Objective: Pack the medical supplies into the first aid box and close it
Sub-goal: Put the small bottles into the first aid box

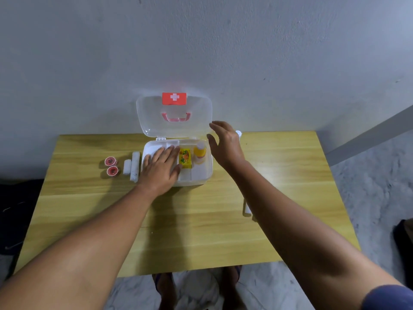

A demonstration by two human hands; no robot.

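First aid box (201,173), white plastic, sits at the far middle of the wooden table (201,220), close to the grey wall (223,52). Its clear lid (154,117) stands upright at the back on the hinges, with a red cross label (174,98) at the top edge and a pink handle (176,117) below it. Inside the box: a yellow carton (185,158) near the middle, and a yellow bottle (199,152) with a pale cap just right of the carton, toward the back right corner. Left hand (159,168) lies palm down, fingers spread flat, over the left half of the box, fingertips next to the carton; grips nothing visible. Right hand (225,144) hovers above the box's right side, fingers apart and relaxed, empty. Left of the box on the table: two white gauze rolls (134,165), one long, one short, side by side just beside the box wall; further left two small red tape rolls (111,166), one behind the other. Right of the box, a small white object (238,133) peeks from behind the right hand; cannot tell what. Another white object (247,209) lies on the table nearer the person, partly hidden by the right forearm.
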